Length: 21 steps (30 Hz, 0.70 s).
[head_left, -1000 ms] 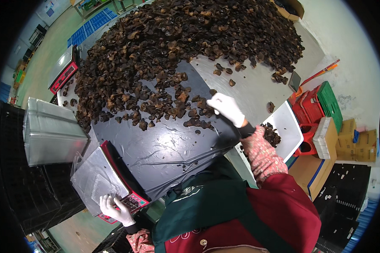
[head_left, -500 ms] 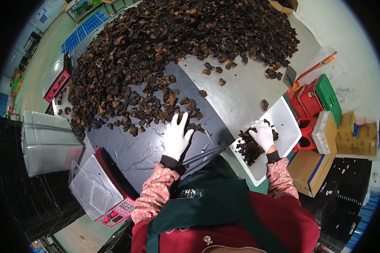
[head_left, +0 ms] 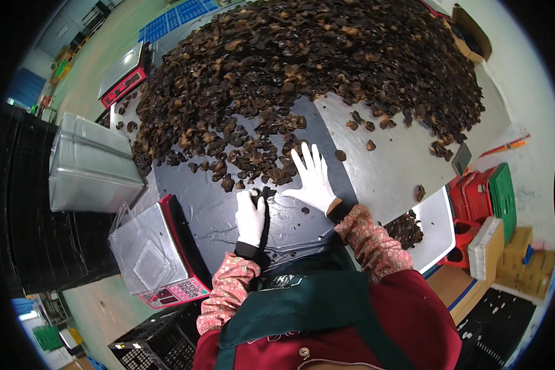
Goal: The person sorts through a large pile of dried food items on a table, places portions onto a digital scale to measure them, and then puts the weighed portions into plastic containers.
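A large heap of dark brown wood ear mushrooms point(head_left: 240, 68) covers the far part of the table, with loose pieces along its near edge. My left hand point(head_left: 250, 219), in a white glove, is closed just short of that edge. Its curled fingers grip a dark wood ear mushroom point(head_left: 264, 195) that pokes out beside the thumb. To its right, my gloved right hand point(head_left: 315, 182) lies open, fingers spread toward the heap, holding nothing. At my right, partly behind my right sleeve, a white tub point(head_left: 436, 229) contains more wood ear mushrooms point(head_left: 406, 230).
A red-edged scale point(head_left: 160, 246) with a clear plastic lid on it stands at the left. Stacked clear plastic containers point(head_left: 92, 169) rise beyond it. Another scale point(head_left: 124, 74) sits at the far left. Red crates point(head_left: 465, 197) and cardboard boxes point(head_left: 524, 262) are at the right.
My right hand has left the white tub and come over the table, fingers spread. My left hand has drawn back from the heap and closed. The view has shifted too.
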Available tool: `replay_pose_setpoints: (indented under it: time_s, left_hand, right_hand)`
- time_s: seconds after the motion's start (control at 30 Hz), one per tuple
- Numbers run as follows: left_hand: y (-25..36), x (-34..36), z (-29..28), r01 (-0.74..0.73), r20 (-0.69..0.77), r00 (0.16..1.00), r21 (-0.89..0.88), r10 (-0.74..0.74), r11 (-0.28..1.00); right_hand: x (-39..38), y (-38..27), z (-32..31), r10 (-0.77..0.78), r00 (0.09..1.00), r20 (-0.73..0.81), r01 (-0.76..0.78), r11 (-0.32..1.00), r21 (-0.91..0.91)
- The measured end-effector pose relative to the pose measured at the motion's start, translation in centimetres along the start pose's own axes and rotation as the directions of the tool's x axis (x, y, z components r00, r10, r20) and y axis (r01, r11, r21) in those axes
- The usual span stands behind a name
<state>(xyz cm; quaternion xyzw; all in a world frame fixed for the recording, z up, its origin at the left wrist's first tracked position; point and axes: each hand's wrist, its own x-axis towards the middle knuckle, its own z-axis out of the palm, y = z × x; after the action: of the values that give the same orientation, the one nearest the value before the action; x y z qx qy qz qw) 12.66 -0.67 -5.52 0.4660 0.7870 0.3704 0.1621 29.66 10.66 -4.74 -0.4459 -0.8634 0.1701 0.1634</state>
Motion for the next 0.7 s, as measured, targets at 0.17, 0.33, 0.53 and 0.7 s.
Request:
replay_pose_setpoints:
  time_s: [0.17,0.33,0.53,0.7]
  left_hand:
    - [-1.6,1.3,-1.2,0.005,-0.044,0.999,0.065,-0.002,0.998]
    - [-2.3,2.0,-0.1,0.017,0.013,1.0,0.052,-0.017,0.998]
    - [-3.6,0.3,-2.9,0.045,-0.047,0.997,-0.306,-0.062,0.951]
    - [-0.6,-1.5,-14.0,0.149,-0.111,0.957,-0.606,-0.268,0.781]
  right_hand:
    - [4.7,-2.0,0.3,-0.135,0.972,0.192,0.168,0.971,-0.167]
    - [5.6,-2.1,2.2,-0.283,0.953,0.107,0.297,0.943,-0.152]
    - [5.9,-0.5,1.8,-0.04,0.979,-0.2,0.134,0.866,0.482]
    - [5.5,-0.4,-2.2,0.234,0.922,0.308,-0.361,0.239,0.901]
